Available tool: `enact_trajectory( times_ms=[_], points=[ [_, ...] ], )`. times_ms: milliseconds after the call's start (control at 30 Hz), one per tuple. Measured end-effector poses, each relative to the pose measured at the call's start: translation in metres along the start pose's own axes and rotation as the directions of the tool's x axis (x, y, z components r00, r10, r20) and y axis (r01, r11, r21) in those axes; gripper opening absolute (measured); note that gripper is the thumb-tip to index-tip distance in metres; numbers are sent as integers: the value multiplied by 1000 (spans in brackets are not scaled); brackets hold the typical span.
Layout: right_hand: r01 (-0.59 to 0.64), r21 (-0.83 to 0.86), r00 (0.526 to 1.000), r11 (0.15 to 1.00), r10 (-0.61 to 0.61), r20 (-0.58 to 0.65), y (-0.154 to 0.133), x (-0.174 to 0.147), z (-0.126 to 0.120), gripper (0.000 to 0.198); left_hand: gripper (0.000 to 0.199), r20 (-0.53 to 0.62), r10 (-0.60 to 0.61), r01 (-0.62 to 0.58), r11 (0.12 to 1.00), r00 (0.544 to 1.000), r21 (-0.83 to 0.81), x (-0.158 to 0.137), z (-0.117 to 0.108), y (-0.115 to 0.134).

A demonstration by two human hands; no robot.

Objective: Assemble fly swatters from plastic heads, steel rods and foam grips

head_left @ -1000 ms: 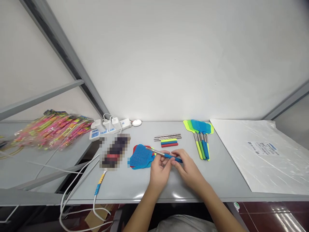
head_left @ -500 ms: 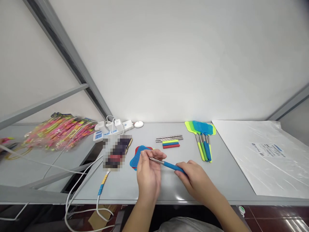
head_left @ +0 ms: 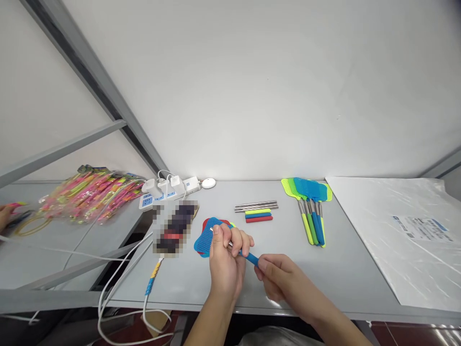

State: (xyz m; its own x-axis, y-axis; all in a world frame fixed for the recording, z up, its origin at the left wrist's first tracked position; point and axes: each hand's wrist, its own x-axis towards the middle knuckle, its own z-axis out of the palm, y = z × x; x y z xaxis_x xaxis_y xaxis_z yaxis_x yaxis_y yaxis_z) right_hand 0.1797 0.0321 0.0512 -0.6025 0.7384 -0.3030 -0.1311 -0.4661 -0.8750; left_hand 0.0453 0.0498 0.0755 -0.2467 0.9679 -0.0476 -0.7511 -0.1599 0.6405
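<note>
My left hand (head_left: 227,262) is closed around the metal rod of a fly swatter handle, whose silver end pokes out by the thumb. The handle's blue grip (head_left: 251,258) slants down to the right, where my right hand (head_left: 283,276) pinches its lower end. Just behind my left hand lie loose mesh swatter heads, a blue one (head_left: 204,240) on top of a red one (head_left: 206,223), with a bit of yellow showing. Further back are several metal rods (head_left: 256,206) and three grips, yellow, blue and red (head_left: 259,219).
Several complete fly swatters (head_left: 313,216) lie fanned at right, beside a large white wrapped sheet (head_left: 389,240). On the left are a blurred phone (head_left: 176,228), a power strip (head_left: 147,202), white cables and bagged colourful items (head_left: 93,197). Another person's hand (head_left: 4,216) shows at far left.
My left fingers have curled from open to closed around the rod. My right hand has come nearer the left and slightly lower. The view has shifted slightly.
</note>
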Motion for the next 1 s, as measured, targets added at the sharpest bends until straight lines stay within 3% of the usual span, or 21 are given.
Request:
enact_trajectory(
  times_ms=[67,167,233,300,367,433,533,633,700,833,1000],
  points=[
    [-105,248,989,963,76,124,4,6,-5,36,42,9,2,-2,1000,1000,5,3,0,-1],
    [-144,289,978,946,92,188,5,15,-14,37,41,45,23,-26,998,999,62,9,-3,-5],
    [-70,99,995,993,62,80,2,18,-18,37,41,57,27,-34,992,998,125,14,-9,-11],
    [2,-241,997,970,-19,-69,0,20,-22,36,40,39,12,-19,982,999,189,18,-18,-16],
    [58,-581,975,812,-171,-142,4,21,-26,33,40,20,-20,13,960,1000,281,20,-30,-20],
    [108,-779,939,618,-320,-124,13,21,-34,30,38,27,-41,24,890,999,455,18,-45,-18],
    [117,-871,895,476,-431,-116,32,18,-48,26,36,46,81,-86,615,996,784,11,-71,-6],
    [74,-887,872,456,-461,-164,46,14,-60,24,28,70,331,-158,248,941,956,9,-97,11],
    [73,-894,872,443,-463,-159,50,12,-65,24,31,92,408,-130,65,908,989,11,-112,19],
    [114,-921,866,372,-491,-91,52,9,-68,22,46,172,371,-115,-170,913,979,19,-123,21],
    [147,-947,848,284,-530,-27,53,5,-68,19,53,123,294,-22,-324,948,946,20,-118,13]
  ],
)
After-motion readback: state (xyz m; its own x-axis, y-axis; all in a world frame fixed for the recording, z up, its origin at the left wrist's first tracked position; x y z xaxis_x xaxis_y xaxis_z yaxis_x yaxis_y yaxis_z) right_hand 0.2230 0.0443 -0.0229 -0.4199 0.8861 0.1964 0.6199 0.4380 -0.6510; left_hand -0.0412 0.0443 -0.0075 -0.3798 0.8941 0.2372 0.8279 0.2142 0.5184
